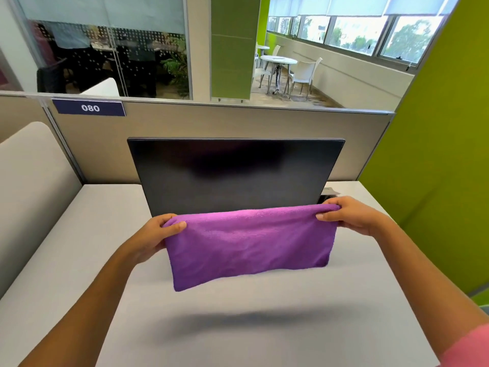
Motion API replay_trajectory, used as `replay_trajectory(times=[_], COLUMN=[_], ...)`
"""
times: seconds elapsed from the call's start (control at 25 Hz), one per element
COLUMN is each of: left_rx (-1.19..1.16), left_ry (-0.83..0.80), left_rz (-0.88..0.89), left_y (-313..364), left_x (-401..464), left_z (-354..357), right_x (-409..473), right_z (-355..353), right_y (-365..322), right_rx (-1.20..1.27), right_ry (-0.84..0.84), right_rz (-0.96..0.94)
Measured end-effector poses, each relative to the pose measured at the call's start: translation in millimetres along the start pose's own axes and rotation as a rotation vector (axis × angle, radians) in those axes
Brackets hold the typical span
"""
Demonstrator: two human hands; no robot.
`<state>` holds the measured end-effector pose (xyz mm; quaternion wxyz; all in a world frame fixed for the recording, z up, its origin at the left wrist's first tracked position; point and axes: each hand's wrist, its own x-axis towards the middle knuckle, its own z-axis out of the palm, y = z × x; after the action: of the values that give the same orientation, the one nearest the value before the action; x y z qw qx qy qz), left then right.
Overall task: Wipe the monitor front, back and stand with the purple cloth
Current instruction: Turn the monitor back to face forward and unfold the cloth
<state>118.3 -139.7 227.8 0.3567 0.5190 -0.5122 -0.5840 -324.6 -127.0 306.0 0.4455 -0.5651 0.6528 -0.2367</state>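
The left hand [156, 234] has its thumb laid over the front of the purple cloth [248, 242] at the upper left corner, with the other fingers curled behind the fabric, so the corner is pinched between them. The right hand [346, 214] does the same at the upper right corner: its thumb lies on the near face and its fingers wrap over the top edge, clamped on the cloth. Both forearms reach forward from the bottom corners of the view, roughly level and spread wide, the left one bare and the right one showing a pink sleeve [468, 348] near the elbow. The cloth is stretched taut between the two hands with its long axis running left to right, its top edge rising slightly toward the right hand, and the rest hanging down as a flat sheet, seemingly doubled over. It hangs in the air above the grey desk [79, 260], which carries its shadow below. Just behind the cloth stands the monitor [235, 176], upright, its dark screen facing the person; the cloth covers the screen's lower edge and whatever holds it up. Behind the monitor runs a beige partition [211, 123] bearing a blue label [89, 107] reading 080, and a green panel [436, 154] rises on the right.
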Motion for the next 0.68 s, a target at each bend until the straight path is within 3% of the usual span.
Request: replay_trajectory(times=[0.12,0.24,0.44,0.68], left_rx=[-0.15,-0.042,0.066,-0.11], left_ry=[0.147,0.303,0.304,0.168], left_rz=[0.0,0.043,0.175,0.057], left_y=[8.6,15.5,33.9,56.3], left_x=[6.5,11.5,6.7,-0.4], left_z=[9.1,41.9,132.1,198.1], right_x=[4.9,16.1,24.2,1.6], right_z=[9.7,32.6,96.6,125.4], right_y=[16.3,19.1,2.9,-16.9], right_rx=[0.403,0.512,0.466,0.306], right_ry=[0.088,0.25,0.207,-0.016], right_rz=[0.06,0.089,0.04,-0.124])
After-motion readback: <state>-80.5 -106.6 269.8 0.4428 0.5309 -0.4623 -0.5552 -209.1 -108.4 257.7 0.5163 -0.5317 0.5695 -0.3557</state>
